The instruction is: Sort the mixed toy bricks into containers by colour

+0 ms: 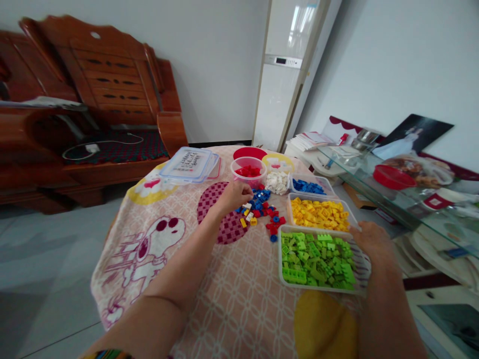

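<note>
My left hand (235, 196) reaches over the mixed pile of blue, red, yellow and white toy bricks (261, 202), just in front of a round tub (259, 181) holding red bricks. Its fingers are curled together; whatever they may hold is too small to make out. My right hand (371, 240) is at the right corner of a clear plastic box (289, 209) full of yellow bricks, its fingertips closed on the rim. Nearest me stands another plastic box (318, 287) with green bricks, partly overlapped by my right wrist. White bricks (277, 183) lie heaped beside the tub.
A smaller box (331, 187) with blue bricks stands behind the yellow ones. Stacked clear lids (189, 164) lie at the table's far left, and a red round lid (250, 153) lies behind the tub. A glass shelf (398, 199) with clutter flanks the right side.
</note>
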`<state>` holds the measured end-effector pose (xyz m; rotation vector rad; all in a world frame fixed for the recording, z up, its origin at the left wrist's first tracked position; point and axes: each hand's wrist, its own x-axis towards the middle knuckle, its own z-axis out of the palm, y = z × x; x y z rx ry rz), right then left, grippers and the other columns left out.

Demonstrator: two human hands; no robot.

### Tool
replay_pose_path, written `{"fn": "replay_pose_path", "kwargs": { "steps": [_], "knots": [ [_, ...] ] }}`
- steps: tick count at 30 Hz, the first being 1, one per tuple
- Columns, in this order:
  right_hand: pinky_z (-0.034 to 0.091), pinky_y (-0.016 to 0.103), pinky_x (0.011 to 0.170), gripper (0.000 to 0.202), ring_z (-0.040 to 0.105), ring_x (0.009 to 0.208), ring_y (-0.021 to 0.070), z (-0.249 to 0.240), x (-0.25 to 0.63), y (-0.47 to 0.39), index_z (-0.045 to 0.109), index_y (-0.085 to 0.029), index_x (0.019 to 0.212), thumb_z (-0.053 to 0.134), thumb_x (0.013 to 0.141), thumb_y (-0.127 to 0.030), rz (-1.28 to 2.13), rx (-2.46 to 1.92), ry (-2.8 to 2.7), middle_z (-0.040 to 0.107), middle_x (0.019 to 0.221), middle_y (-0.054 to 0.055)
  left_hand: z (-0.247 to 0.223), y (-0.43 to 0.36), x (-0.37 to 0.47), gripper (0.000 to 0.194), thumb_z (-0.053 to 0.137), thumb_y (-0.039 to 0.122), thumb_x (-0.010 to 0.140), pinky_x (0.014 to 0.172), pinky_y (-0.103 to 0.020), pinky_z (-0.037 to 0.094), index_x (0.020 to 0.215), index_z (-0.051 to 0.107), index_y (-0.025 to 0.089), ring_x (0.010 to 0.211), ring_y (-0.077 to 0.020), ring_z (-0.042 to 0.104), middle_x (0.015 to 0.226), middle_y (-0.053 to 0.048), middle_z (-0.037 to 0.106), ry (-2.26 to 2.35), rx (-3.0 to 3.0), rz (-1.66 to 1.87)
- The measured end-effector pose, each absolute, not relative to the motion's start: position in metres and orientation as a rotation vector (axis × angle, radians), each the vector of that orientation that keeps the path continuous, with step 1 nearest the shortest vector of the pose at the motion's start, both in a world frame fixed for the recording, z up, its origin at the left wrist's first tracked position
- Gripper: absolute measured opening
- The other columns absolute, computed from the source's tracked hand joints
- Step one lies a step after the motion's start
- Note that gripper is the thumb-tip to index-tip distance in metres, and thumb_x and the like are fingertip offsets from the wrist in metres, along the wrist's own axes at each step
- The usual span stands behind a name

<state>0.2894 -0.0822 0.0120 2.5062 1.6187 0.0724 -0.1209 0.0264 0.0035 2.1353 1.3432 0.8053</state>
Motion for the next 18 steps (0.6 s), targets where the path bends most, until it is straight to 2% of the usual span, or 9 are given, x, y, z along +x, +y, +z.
{"fn": "replay_pose_path", "kwargs": {
  "steps": [3, 7, 13, 18],
  "knots": [
    [0.053, 0.045, 0.097, 0.052, 0.069, 0.114, 0.0370, 0.011, 0.290, -0.082, 0.072, -0.002, 0.123, 0.037, 0.102, -0.035, 0.066, 2.497, 1.623, 0.073, 0.122, 0.026, 0.005, 0.025, -0.127, 0.016, 0.064, 0.018, 0.073, 0.059, -0.021, 0.040, 0.075, 0.079, 0.013, 0.060, -0.0133, 0.061, 0.064, -0.001, 0.071, 1.346, 2.255, 0.544],
    [0.053, 0.043, 0.097, 0.052, 0.070, 0.114, 0.0359, 0.009, 0.291, -0.082, 0.072, -0.004, 0.124, 0.038, 0.101, -0.035, 0.093, 2.506, 1.629, 0.073, 0.120, 0.025, 0.003, 0.025, -0.122, 0.018, 0.066, 0.011, 0.067, 0.060, -0.022, 0.038, 0.076, 0.080, 0.016, 0.066, -0.0146, 0.063, 0.074, -0.002, 0.076, 1.322, 2.362, 0.304],
    [0.053, 0.043, 0.096, 0.052, 0.069, 0.114, 0.0361, 0.011, 0.289, -0.082, 0.072, -0.002, 0.124, 0.038, 0.101, -0.035, 0.076, 2.502, 1.623, 0.073, 0.121, 0.026, 0.001, 0.022, -0.114, 0.021, 0.064, 0.007, 0.067, 0.057, -0.024, 0.034, 0.076, 0.080, 0.016, 0.067, -0.0160, 0.063, 0.074, -0.004, 0.076, 1.394, 2.431, 0.158],
    [0.052, 0.040, 0.098, 0.052, 0.069, 0.116, 0.0339, 0.015, 0.285, -0.083, 0.071, -0.003, 0.125, 0.036, 0.103, -0.035, 0.058, 2.475, 1.581, 0.072, 0.124, 0.025, -0.001, 0.021, -0.113, 0.023, 0.063, 0.006, 0.067, 0.060, -0.025, 0.035, 0.078, 0.081, 0.016, 0.070, -0.0168, 0.064, 0.078, -0.005, 0.077, 1.377, 2.502, 0.126]
  ]
}}
